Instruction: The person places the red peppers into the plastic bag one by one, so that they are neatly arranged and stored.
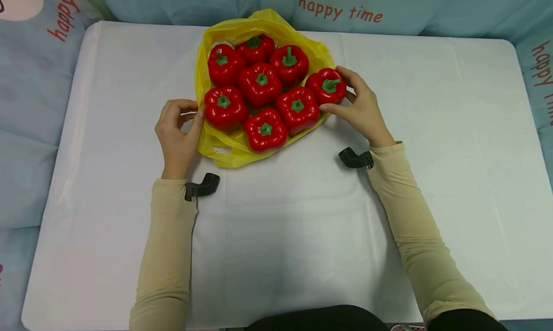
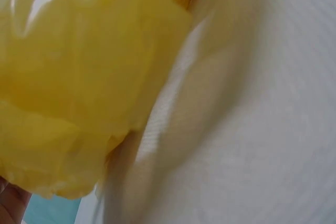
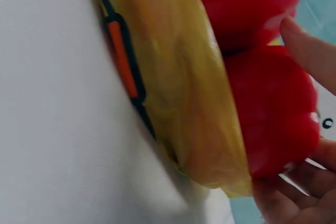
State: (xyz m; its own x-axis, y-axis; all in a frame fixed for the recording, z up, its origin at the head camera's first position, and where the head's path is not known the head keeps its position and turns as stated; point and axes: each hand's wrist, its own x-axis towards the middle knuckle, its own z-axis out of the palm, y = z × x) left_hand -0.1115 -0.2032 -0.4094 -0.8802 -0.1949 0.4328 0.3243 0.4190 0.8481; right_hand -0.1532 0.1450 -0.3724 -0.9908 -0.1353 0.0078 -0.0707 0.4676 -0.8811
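A yellow plastic bag (image 1: 216,151) lies spread at the far side of the table, with several glossy red bell peppers (image 1: 260,85) in its opening, green stems upward. My right hand (image 1: 360,105) holds the rightmost red bell pepper (image 1: 319,87) between thumb and fingers at the bag's right rim; the right wrist view shows the same pepper (image 3: 273,114) from the side. At the bag's left rim, my left hand (image 1: 179,129) pinches the plastic with thumb and forefinger. Mostly bag wall (image 2: 79,66) fills the left wrist view, with a bit of the hand at its lower left corner.
A white-covered table (image 1: 276,235) carries the bag. Around its back and sides hangs a blue cloth (image 1: 207,6) with red lettering. Low beside the bag, a black and orange strip-like thing (image 3: 122,59) shows in the right wrist view; its kind is unclear.
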